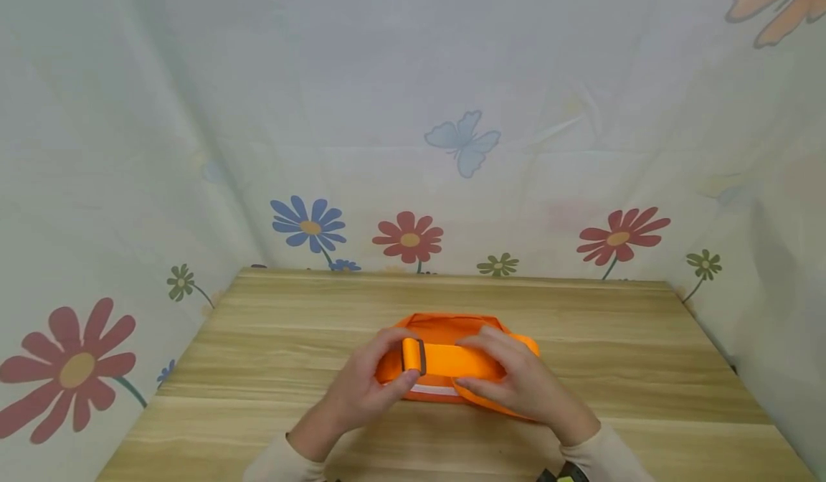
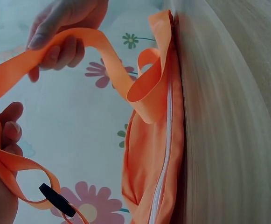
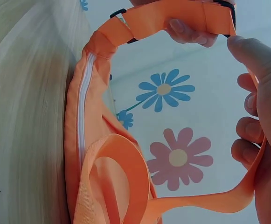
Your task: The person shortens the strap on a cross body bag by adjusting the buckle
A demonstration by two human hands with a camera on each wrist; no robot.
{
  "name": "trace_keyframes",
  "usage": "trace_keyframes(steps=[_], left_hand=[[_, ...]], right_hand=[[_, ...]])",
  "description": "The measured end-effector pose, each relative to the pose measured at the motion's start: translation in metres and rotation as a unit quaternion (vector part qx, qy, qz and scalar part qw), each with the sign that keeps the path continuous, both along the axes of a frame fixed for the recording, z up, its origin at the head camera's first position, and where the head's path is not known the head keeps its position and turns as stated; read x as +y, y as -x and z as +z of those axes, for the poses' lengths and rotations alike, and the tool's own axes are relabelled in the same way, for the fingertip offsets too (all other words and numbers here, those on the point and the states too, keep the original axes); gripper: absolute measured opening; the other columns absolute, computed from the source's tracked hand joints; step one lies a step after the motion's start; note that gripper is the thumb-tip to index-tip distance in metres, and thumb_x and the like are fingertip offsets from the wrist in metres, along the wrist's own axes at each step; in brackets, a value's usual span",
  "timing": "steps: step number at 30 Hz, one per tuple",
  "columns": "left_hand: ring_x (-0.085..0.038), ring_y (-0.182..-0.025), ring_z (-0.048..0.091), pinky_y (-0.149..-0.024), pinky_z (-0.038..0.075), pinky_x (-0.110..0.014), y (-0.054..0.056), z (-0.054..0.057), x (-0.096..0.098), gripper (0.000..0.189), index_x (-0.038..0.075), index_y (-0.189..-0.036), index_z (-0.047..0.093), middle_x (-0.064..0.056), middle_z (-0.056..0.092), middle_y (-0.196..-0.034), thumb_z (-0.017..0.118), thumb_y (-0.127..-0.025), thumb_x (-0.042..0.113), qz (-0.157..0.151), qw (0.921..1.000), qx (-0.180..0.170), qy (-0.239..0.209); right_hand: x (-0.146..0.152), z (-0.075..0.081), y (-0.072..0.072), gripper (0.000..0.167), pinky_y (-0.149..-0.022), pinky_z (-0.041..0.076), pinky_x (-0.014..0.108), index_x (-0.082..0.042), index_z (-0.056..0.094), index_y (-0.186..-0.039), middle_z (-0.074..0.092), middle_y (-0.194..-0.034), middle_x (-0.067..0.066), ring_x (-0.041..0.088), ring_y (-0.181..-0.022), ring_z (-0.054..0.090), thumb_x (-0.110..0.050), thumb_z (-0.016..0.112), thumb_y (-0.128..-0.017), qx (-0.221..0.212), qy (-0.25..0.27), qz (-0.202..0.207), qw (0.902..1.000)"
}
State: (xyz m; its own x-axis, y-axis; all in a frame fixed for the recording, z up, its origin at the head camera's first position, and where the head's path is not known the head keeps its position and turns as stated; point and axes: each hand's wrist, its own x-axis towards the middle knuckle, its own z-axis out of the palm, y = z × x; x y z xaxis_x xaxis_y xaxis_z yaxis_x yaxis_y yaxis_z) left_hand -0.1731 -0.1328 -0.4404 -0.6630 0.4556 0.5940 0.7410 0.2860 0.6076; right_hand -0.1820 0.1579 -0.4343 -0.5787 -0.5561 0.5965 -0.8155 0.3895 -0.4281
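An orange fabric bag (image 1: 452,324) with a white zipper (image 1: 432,390) lies on the table. My left hand (image 1: 361,381) grips its orange strap (image 1: 445,360) beside a black slider buckle (image 1: 422,357), thumb at the lower edge and fingers over the top. Farther along the strap, my right hand (image 1: 529,378) pinches it between thumb and fingers. The held stretch runs above the bag between both hands. In the left wrist view, another black buckle (image 2: 57,199) hangs on a strap loop below my left hand. A loose strap loop (image 3: 121,163) curls over the bag in the right wrist view.
The wood-grain table (image 1: 290,324) extends around the bag on all sides. A pale curtain (image 1: 361,166) printed with flowers and a butterfly stands behind the table and along both sides.
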Motion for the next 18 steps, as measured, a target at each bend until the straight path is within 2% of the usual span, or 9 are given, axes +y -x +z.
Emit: trace_keyframes(steps=[5,9,14,18], left_hand=[[-0.014,-0.102,0.067,-0.096,0.061,-0.027,0.0,0.0,0.0,0.044,0.01,-0.138,0.054,-0.003,0.07,-0.117,0.072,-0.098,0.009,-0.018,0.9993,-0.027,-0.016],[-0.014,-0.104,0.067,-0.096,0.062,-0.027,-0.001,-0.001,0.001,0.046,0.013,-0.139,0.052,-0.003,0.068,-0.119,0.073,-0.098,0.009,-0.029,0.9984,-0.044,-0.021],[-0.015,-0.104,0.067,-0.096,0.061,-0.028,0.0,-0.004,0.004,0.048,0.013,-0.139,0.052,-0.005,0.067,-0.119,0.075,-0.097,0.009,-0.048,0.9981,-0.032,-0.019],[-0.014,-0.105,0.068,-0.099,0.06,-0.028,0.0,-0.005,0.007,0.05,0.013,-0.14,0.053,-0.004,0.068,-0.12,0.078,-0.096,0.011,-0.048,0.9985,-0.023,-0.009]], right_hand=[[-0.003,-0.002,0.001,0.047,-0.079,0.053,0.02,-0.02,0.069,-0.13,0.065,-0.108,-0.009,0.005,-0.091,0.056,-0.02,0.091,-0.088,0.012,0.005,0.007,0.9999],[-0.005,-0.003,0.0,0.046,-0.08,0.053,0.02,-0.02,0.069,-0.13,0.065,-0.108,-0.009,0.005,-0.092,0.056,-0.021,0.09,-0.09,0.009,0.008,0.012,0.9998],[-0.01,-0.005,0.0,0.04,-0.077,0.052,0.017,-0.019,0.069,-0.13,0.063,-0.104,-0.009,0.004,-0.089,0.054,-0.027,0.086,-0.094,0.004,0.011,0.022,0.9997],[-0.015,-0.005,0.001,0.039,-0.073,0.049,0.013,-0.018,0.069,-0.128,0.063,-0.102,-0.008,0.004,-0.086,0.053,-0.029,0.086,-0.095,0.018,0.016,0.032,0.9992]])
